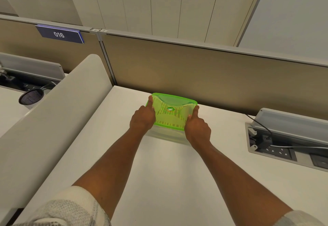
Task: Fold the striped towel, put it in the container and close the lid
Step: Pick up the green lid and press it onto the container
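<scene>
A clear container (165, 133) stands on the white desk close to the partition. A translucent green lid (173, 101) lies on top of it. Through the lid I see the striped towel (168, 119) folded inside. My left hand (142, 118) grips the lid's left edge with the thumb on top. My right hand (197, 128) grips the right edge, thumb also pressing on the lid's rim.
The white desk (159, 172) runs from the container toward me. A brown partition (195, 69) rises right behind the container. A cable box with sockets and a black cable (269, 140) sits at the right. A curved white divider (53, 112) borders the left; a mesh cup (31, 96) stands beyond it.
</scene>
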The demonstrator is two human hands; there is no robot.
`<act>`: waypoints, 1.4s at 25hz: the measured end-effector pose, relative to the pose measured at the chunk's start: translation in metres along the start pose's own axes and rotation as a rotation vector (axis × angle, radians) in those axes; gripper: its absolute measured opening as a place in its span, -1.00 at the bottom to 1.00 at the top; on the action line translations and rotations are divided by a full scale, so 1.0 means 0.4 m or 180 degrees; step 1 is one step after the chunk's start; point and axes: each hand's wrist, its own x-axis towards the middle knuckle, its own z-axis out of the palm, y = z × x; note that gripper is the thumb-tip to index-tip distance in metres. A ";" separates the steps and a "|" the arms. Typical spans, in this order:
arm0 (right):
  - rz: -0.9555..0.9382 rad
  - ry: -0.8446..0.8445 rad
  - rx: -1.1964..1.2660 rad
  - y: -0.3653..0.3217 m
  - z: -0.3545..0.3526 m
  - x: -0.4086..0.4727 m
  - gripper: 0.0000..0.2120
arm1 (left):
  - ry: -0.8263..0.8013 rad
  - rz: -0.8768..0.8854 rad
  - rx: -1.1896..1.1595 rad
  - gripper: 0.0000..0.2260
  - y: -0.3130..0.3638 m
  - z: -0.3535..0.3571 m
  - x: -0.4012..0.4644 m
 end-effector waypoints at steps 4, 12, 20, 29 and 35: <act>-0.0013 0.0046 0.0026 0.000 0.005 0.000 -0.48 | 0.0031 0.0067 -0.0084 -0.51 -0.008 0.008 -0.001; -0.0146 0.0017 0.0018 -0.006 -0.029 0.002 -0.42 | 0.0358 0.0143 0.0261 -0.50 0.019 -0.008 -0.027; -0.1033 -0.0090 -0.0321 -0.069 -0.025 0.015 -0.40 | 0.0056 0.1028 0.0311 -0.47 0.082 0.029 -0.026; -0.1114 -0.0103 -0.0515 -0.045 0.029 0.002 -0.39 | 0.0109 0.1082 0.0677 -0.46 0.077 0.076 -0.037; -0.1132 -0.0039 -0.0649 -0.044 0.032 -0.005 -0.40 | 0.0132 0.1057 0.0738 -0.46 0.080 0.077 -0.043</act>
